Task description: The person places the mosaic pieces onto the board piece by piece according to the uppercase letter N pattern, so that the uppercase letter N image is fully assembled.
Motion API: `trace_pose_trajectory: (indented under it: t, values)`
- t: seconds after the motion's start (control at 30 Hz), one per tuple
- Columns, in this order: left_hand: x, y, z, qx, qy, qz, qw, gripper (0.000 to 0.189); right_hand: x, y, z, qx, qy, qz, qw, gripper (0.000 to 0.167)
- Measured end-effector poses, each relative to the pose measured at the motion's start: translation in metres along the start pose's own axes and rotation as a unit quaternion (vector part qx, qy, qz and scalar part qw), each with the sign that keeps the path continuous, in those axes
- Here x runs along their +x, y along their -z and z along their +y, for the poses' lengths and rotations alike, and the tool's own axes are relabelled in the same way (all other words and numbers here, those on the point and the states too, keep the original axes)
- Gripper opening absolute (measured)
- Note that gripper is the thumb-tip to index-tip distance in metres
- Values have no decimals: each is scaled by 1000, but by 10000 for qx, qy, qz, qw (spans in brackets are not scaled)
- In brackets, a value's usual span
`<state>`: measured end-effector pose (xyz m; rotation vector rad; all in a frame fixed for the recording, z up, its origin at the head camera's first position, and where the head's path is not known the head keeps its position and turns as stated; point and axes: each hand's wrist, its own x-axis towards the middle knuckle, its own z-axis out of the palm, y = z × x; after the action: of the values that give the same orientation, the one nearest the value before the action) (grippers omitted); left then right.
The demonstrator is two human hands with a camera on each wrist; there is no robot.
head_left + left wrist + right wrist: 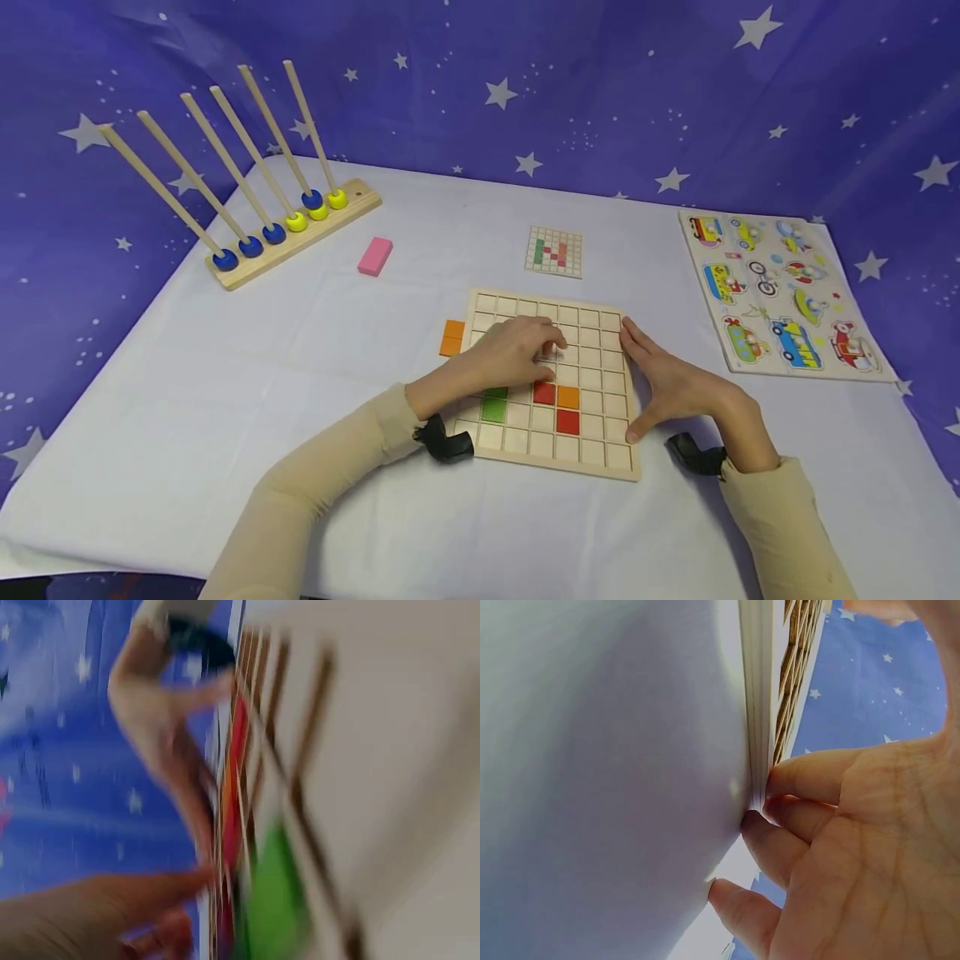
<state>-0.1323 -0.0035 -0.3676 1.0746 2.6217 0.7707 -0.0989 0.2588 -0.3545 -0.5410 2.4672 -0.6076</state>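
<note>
A wooden grid board [517, 458] lies on the table, with green tiles [493, 409], red tiles [567, 422] and an orange tile [567, 397] in its cells. My left hand [517, 350] reaches over the middle of the board, fingers bent and thumb apart from them; no tile shows between them. It hides several cells. In the left wrist view its thumb is close to the coloured tiles, and the picture is blurred. My right hand [667, 387] is spread along the board's right side, fingertips at the upper edge and thumb at the lower; in the right wrist view its fingers [810, 776] touch the rim.
Orange tiles [452, 337] lie against the board's left side. A small pattern card [553, 252] is behind the board. Farther left are a pink block [375, 256] and a peg abacus [300, 235] with blue and yellow beads. A vehicle puzzle board [783, 292] lies at the right.
</note>
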Motion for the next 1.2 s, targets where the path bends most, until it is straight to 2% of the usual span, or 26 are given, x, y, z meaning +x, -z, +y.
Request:
trace_pose_trajectory:
  t: [0.1, 0.23, 0.33, 0.43, 0.53, 0.67, 0.83, 0.97, 1.1, 1.2]
  values:
    - [-7, 15, -26, -278, 103, 415, 9987, 38, -1, -1, 1, 7, -33, -4, 10000, 146]
    - [-23, 37, -71, -608, 293, 848, 9941, 36, -2, -1, 2, -50, -106, -17, 9999, 147]
    - [-35, 48, -101, -709, 557, 750, 9931, 35, -2, 0, 2, -54, -146, -26, 9999, 148]
    - [-43, 55, -119, -826, 650, 435, 9935, 34, -2, -1, 2, -20, -141, -25, 9999, 148]
    - [-46, 59, -125, -954, 636, 145, 9933, 26, -2, -1, 2, -3, -143, -22, 9999, 148]
    - [-48, 62, -128, -1258, 630, 0, 9901, 16, -2, -1, 3, 24, -143, -24, 9999, 147]
    - [-53, 67, -132, -1325, 783, 135, 9880, 13, -1, -2, 3, -4, -137, -28, 9999, 148]
    - [-58, 69, -136, -1161, 990, 167, 9882, 22, 0, -2, 3, -38, -147, -42, 9999, 148]
    - [-58, 71, -137, -1093, 945, 113, 9894, 25, 0, -1, 2, -19, -147, -44, 9999, 149]
    - [-57, 72, -140, -1364, 1020, 243, 9851, 24, 0, 0, 2, -13, -154, -35, 9999, 149]
